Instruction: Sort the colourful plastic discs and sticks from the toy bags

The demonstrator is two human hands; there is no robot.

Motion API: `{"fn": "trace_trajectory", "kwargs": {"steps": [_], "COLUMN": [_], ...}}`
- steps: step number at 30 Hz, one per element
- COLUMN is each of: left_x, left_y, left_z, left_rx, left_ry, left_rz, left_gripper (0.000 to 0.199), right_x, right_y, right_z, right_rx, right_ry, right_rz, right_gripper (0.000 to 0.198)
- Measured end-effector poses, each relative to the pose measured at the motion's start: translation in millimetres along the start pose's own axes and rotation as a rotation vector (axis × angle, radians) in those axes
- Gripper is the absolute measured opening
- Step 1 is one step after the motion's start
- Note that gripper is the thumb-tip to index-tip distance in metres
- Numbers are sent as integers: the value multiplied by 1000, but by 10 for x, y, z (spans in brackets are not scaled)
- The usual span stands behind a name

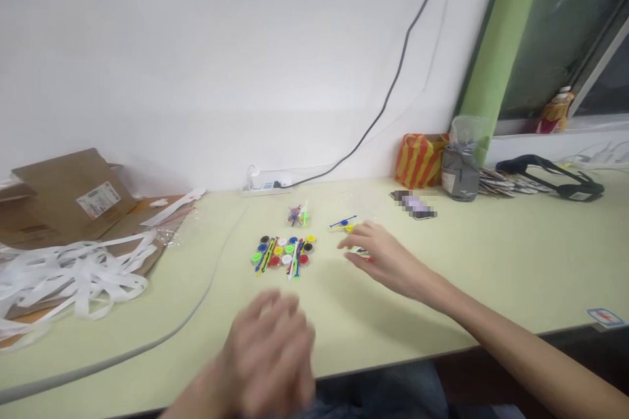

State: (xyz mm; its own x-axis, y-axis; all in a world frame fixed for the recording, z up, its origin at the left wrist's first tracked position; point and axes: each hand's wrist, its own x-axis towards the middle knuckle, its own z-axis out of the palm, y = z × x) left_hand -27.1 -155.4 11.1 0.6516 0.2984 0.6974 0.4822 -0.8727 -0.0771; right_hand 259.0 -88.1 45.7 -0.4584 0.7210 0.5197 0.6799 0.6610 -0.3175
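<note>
My left hand is raised near the table's front edge, blurred, its fingers curled closed. Whatever it may hold is hidden. My right hand reaches over the table with thumb and fingers apart, and nothing shows between them. Beneath and beside its fingertips lie small plastic spinners with arrow pointers; a blue arrow spinner is just beyond them, and others are partly covered. Left of that hand sit rows of round coloured discs, with bundles of plastic arrows laid across them. Behind these is a small cluster of assembled spinners.
Cardboard and tangled white strips lie at the left. A grey cable crosses the table. At the back are a power strip, a phone, a striped bag, a grey container and a black strap.
</note>
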Motion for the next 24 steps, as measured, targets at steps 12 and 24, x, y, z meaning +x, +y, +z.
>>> {"fn": "trace_trajectory", "kwargs": {"steps": [12,24], "left_x": [619,580], "left_y": [-1217,-1273], "left_z": [664,742], "left_rx": [29,-55], "left_ry": [-150,-244], "left_rz": [-368,-385], "left_gripper": [31,33], "right_x": [908,727], "right_y": [354,337], "right_z": [892,830], "right_rx": [-103,-161], "right_ry": [-245,-228], "right_rz": [76,30], "right_gripper": [16,22]}}
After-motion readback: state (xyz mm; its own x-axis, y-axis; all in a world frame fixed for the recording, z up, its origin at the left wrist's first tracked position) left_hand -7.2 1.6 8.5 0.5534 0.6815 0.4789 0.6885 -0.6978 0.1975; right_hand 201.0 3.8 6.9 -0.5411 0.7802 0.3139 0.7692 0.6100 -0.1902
